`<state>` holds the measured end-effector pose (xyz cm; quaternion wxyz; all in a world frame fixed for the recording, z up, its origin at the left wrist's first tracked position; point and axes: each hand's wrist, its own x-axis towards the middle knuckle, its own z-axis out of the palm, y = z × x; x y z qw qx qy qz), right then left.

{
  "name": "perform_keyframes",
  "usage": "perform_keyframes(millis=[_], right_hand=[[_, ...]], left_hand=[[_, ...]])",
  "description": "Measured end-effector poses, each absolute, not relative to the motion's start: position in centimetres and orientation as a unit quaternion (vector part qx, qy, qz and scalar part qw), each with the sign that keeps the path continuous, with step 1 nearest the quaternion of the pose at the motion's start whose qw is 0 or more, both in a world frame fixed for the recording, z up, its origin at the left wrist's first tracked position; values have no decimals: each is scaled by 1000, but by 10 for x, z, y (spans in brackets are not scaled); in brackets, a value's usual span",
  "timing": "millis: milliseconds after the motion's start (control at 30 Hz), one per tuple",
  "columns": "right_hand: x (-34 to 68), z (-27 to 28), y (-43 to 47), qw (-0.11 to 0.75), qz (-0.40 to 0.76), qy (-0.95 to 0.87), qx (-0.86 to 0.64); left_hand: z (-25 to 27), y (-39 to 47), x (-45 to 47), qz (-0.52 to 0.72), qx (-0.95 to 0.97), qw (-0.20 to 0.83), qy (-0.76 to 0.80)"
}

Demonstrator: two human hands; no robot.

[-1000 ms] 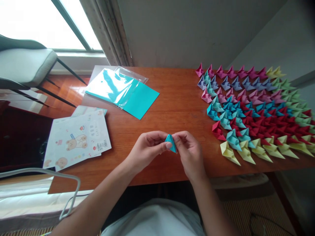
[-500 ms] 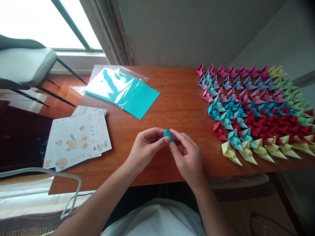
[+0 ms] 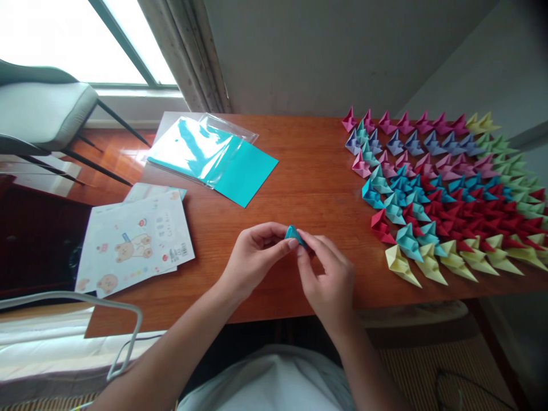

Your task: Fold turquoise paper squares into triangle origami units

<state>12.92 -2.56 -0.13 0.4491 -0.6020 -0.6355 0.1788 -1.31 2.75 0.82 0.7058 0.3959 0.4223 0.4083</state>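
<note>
The folded blue paper piece [image 3: 293, 232] points its narrow tip toward 11 o'clock; the visible long axis runs from 11 to 5 o'clock, with the lower end partly hidden by fingertips. Clock directions are taken from the piece; the wooden table [image 3: 308, 177] lies beneath it; a clear sleeve [image 3: 197, 151] with a protruding turquoise sheet [image 3: 246, 174] lies toward 10 o'clock; bear-printed packaging [image 3: 137, 245] lies at 9 o'clock; rows of folded paper figures [image 3: 454, 217] stand toward 3 o'clock; a chair [image 3: 47, 111] stands at 10 o'clock, and a curtain [image 3: 188, 57] hangs at 11 o'clock beside the window [image 3: 64, 34]. The left hand [image 3: 252, 257] pinches the piece's left side between thumb and fingers; the right hand [image 3: 327, 274] pinches its 5 o'clock end; the piece sits between both sets of fingertips, its tip exposed.
</note>
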Motion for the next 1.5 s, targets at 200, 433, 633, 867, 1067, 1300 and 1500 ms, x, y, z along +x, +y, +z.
perform_keyframes(millis=[200,433,633,867,1067,1300,1500], right_hand=[[130,2,-27,465,220,-608,-605],[131,-4,-30,480,292,-542,-625],[128,-8,-31,498,329,-502,-626],[131,-4,-27,523,437,-439,-585],[136,3,-23,543,617,-274,-499],[145,0,-21,561,603,-274,-496],[157,-5,-19,554,505,-401,-526]], left_hand=[[7,27,-12,413,403,698,424],[7,28,-13,415,404,699,419],[6,29,-14,421,371,720,409],[6,28,-15,464,491,615,407],[8,21,-16,481,735,321,353],[0,17,-14,436,835,183,281],[6,19,-10,415,788,340,302]])
